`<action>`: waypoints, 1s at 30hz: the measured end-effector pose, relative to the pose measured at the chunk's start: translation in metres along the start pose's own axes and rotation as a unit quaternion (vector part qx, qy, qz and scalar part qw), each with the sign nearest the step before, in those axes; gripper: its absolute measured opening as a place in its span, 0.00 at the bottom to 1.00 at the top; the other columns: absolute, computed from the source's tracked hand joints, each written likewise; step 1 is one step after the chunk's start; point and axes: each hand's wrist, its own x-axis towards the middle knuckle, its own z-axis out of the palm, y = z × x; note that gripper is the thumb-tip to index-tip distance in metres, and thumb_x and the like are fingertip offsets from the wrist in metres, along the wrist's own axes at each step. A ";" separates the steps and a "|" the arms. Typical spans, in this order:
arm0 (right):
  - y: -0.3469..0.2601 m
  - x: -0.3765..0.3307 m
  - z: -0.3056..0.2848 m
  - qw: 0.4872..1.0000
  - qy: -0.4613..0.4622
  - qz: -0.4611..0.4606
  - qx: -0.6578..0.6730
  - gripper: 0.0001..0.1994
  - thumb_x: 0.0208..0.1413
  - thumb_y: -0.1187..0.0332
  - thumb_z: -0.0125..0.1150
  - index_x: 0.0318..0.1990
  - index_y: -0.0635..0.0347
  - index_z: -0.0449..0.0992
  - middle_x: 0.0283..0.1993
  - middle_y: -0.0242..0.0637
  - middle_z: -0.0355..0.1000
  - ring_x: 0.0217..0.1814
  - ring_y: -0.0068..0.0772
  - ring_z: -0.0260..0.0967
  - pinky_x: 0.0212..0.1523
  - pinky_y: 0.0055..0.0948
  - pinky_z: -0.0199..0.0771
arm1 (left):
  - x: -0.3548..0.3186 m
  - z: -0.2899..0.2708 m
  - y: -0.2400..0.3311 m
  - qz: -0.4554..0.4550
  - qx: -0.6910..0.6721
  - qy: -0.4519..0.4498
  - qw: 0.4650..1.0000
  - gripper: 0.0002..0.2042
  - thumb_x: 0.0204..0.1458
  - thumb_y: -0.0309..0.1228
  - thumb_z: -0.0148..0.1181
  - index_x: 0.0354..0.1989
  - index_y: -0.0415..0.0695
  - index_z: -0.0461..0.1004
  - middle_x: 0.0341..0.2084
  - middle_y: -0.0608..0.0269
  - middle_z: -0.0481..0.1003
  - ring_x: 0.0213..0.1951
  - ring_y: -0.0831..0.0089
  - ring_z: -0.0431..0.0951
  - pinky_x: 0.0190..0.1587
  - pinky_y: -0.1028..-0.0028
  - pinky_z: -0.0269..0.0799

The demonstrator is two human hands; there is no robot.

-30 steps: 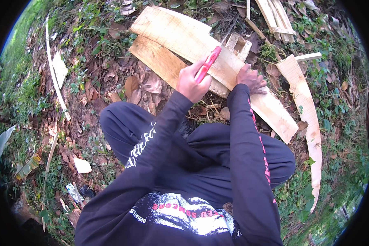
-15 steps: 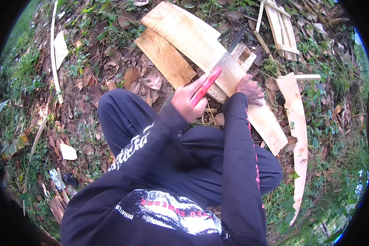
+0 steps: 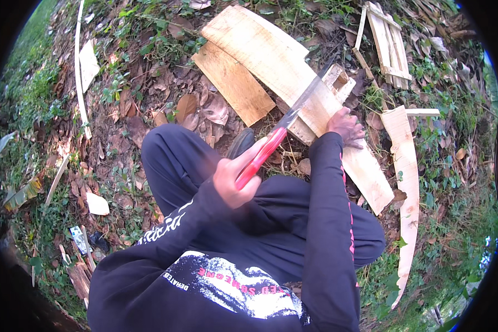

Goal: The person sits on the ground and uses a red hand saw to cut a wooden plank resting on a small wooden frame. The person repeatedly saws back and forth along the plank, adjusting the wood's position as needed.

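My left hand (image 3: 237,180) is closed round the red handle of a hand saw (image 3: 266,148). The dark blade runs up and away across a long pale wooden board (image 3: 274,52), between my two hands. Against the board's right side my right hand (image 3: 346,127) is clamped, its fingers curled over the edge. Beneath the board sits a small wooden block frame with gaps (image 3: 338,80), which holds it off the ground. A shorter, yellower plank (image 3: 235,83) lies partly under the board on its left. The blade's teeth are too blurred to make out.
To the right lies a long curved offcut (image 3: 406,182). A slatted wooden piece (image 3: 388,47) is at the far right. Thin strips (image 3: 80,66) and scraps (image 3: 97,204) lie on the leafy ground to the left. My bent knees flank the work.
My left hand has drawn the saw back toward my body, down and to the left. My right hand keeps its hold on the board. The whole view has shifted slightly.
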 end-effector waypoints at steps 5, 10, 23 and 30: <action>-0.006 -0.011 -0.001 1.000 0.000 -0.028 0.003 0.27 0.61 0.46 0.46 0.51 0.58 0.81 0.60 0.50 0.72 0.74 0.54 0.53 0.73 0.76 0.32 | 0.075 0.032 -0.027 0.028 -0.012 0.032 0.999 0.29 0.45 0.20 0.55 0.62 0.34 0.70 0.21 0.47 0.75 0.18 0.67 0.75 0.27 0.70 0.72; -0.002 0.003 0.005 1.000 0.012 0.002 -0.003 0.27 0.60 0.46 0.47 0.50 0.58 0.82 0.59 0.49 0.73 0.72 0.54 0.55 0.72 0.77 0.33 | 0.043 0.020 -0.009 0.021 0.011 -0.005 1.000 0.33 0.44 0.20 0.52 0.66 0.37 0.66 0.29 0.46 0.79 0.20 0.65 0.78 0.29 0.73 0.73; -0.003 -0.001 0.000 1.000 -0.007 0.007 -0.002 0.28 0.59 0.45 0.46 0.49 0.57 0.82 0.60 0.49 0.72 0.73 0.53 0.55 0.73 0.76 0.30 | 0.044 0.030 -0.018 0.037 0.047 0.024 0.998 0.33 0.44 0.24 0.56 0.66 0.42 0.68 0.34 0.46 0.81 0.24 0.52 0.80 0.31 0.61 0.77; -0.003 -0.003 0.000 1.000 -0.007 0.003 0.017 0.28 0.59 0.44 0.46 0.51 0.55 0.82 0.62 0.48 0.71 0.76 0.52 0.51 0.74 0.75 0.26 | -0.038 0.016 -0.049 0.092 0.083 -0.023 0.992 0.33 0.42 0.17 0.54 0.64 0.28 0.64 0.54 0.38 0.74 0.20 0.59 0.79 0.27 0.67 0.75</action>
